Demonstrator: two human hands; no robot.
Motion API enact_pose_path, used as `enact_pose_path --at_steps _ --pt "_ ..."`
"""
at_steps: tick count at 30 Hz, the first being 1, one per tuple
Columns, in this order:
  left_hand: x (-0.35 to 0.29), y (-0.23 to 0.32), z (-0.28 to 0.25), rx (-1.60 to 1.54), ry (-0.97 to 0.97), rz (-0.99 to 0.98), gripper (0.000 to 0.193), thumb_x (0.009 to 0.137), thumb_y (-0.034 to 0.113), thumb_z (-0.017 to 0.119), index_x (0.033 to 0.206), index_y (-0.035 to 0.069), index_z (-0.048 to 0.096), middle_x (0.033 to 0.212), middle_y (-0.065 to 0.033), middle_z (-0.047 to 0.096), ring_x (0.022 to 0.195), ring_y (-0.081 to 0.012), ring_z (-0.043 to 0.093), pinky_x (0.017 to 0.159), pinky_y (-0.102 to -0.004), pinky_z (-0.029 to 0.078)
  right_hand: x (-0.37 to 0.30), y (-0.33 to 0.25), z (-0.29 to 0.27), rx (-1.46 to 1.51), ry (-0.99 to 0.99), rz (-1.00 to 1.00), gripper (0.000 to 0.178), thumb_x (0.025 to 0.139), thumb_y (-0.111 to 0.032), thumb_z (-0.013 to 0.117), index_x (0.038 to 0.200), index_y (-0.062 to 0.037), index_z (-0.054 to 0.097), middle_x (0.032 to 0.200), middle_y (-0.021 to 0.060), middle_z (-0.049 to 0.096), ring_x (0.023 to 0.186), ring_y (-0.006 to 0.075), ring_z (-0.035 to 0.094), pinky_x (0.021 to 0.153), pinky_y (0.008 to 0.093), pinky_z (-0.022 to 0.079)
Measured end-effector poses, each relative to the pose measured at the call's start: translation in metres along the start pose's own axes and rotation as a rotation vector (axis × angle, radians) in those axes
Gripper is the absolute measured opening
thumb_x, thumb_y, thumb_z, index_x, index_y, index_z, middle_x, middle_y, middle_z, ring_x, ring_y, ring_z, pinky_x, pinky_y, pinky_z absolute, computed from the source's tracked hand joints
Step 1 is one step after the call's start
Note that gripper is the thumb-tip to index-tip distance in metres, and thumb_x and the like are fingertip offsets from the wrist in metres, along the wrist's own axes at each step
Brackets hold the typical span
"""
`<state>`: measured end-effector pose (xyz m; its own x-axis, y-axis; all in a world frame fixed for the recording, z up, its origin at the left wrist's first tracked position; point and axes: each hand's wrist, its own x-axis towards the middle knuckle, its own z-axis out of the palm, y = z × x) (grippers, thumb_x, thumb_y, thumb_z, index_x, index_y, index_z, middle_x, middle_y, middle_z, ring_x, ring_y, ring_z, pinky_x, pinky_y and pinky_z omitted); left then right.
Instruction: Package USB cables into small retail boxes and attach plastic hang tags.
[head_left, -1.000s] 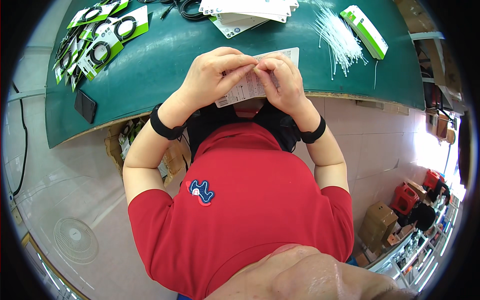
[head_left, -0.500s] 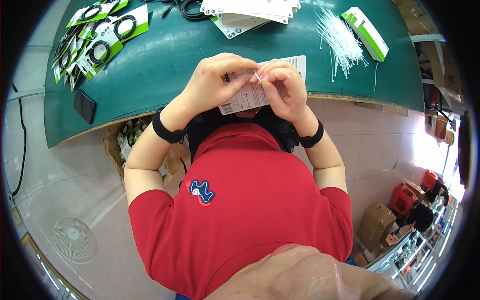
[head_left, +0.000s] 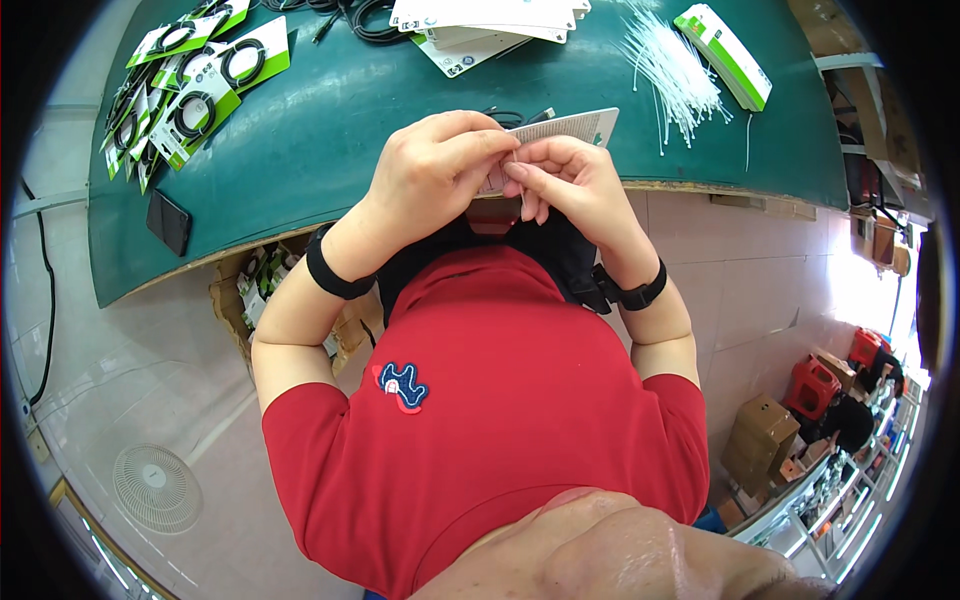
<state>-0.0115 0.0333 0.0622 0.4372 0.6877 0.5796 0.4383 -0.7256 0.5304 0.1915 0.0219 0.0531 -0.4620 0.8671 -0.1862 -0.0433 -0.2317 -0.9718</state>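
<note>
Over the table's near edge, my left hand [head_left: 432, 172] and my right hand [head_left: 580, 188] meet at the fingertips, both closed in a pinch. A thin white cable tie [head_left: 519, 178] runs between them, gripped by the fingers of each hand. Behind the fingers a white printed card [head_left: 588, 126] stands tilted, with much of it hidden by my hands. From its far side a coiled black cable [head_left: 505, 117] with a metal plug end shows. Whether the tie passes through the card cannot be seen.
On the green table [head_left: 330, 130], carded black cables [head_left: 190, 110] pile up at the far left, near a dark phone [head_left: 169, 222]. White cards [head_left: 480, 15] are stacked at the back. Loose cable ties [head_left: 675, 80] and a green-white box [head_left: 725, 55] lie to the right.
The card has tipped from facing up to nearly edge-on, bringing the black cable behind it into sight. My right hand has turned, its fingers now lower along the tie.
</note>
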Motion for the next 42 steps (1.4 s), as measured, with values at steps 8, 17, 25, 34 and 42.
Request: enact_pose_path --at_steps 8,17,25,34,42 --pt "-0.007 -0.002 -0.003 -0.053 0.016 -0.135 0.019 0.078 0.001 0.072 0.095 0.002 0.064 0.089 -0.0097 0.069 0.077 -0.0232 0.068 0.067 -0.0295 0.054 0.001 0.012 0.007 -0.025 -0.005 -0.067 0.018 0.093 -0.013 0.063 0.101 0.0026 0.062 0.081 0.0059 0.068 0.064 0.0053 0.06 0.055 0.0192 0.05" --pt "-0.004 -0.009 -0.002 -0.029 0.023 -0.066 0.018 0.077 -0.002 0.072 0.092 0.002 0.062 0.086 -0.0095 0.067 0.077 -0.0217 0.067 0.067 -0.0296 0.054 0.001 0.019 0.01 -0.085 -0.007 -0.273 0.009 0.092 -0.007 0.062 0.097 0.0006 0.062 0.081 0.0041 0.066 0.067 0.008 0.062 0.058 0.0206 0.05" --pt "-0.009 -0.002 -0.003 -0.132 0.04 0.038 0.021 0.073 -0.002 0.074 0.088 0.003 0.061 0.088 -0.011 0.065 0.075 -0.025 0.065 0.064 -0.0319 0.054 0.003 0.019 -0.006 -0.475 -0.178 -0.762 0.008 0.082 0.001 0.067 0.088 -0.0006 0.064 0.073 0.0076 0.064 0.063 0.0197 0.063 0.057 0.0302 0.049" --pt "-0.025 -0.005 -0.005 0.084 0.03 0.333 0.025 0.069 0.0 0.077 0.089 0.003 0.063 0.089 -0.0099 0.066 0.08 -0.027 0.065 0.075 -0.0371 0.056 -0.004 0.02 -0.007 -0.868 -0.155 -0.881 0.011 0.08 -0.006 0.067 0.092 -0.0073 0.067 0.094 0.0087 0.068 0.084 0.026 0.066 0.073 0.035 0.052" --pt "-0.041 0.005 0.003 0.119 -0.032 0.176 0.021 0.069 0.001 0.076 0.086 0.002 0.063 0.092 -0.0108 0.065 0.083 -0.029 0.064 0.076 -0.0383 0.054 -0.006 0.037 -0.008 -0.956 -0.133 -0.808 0.012 0.082 -0.009 0.065 0.094 -0.0072 0.067 0.093 0.0094 0.068 0.082 0.0271 0.065 0.071 0.0347 0.052"
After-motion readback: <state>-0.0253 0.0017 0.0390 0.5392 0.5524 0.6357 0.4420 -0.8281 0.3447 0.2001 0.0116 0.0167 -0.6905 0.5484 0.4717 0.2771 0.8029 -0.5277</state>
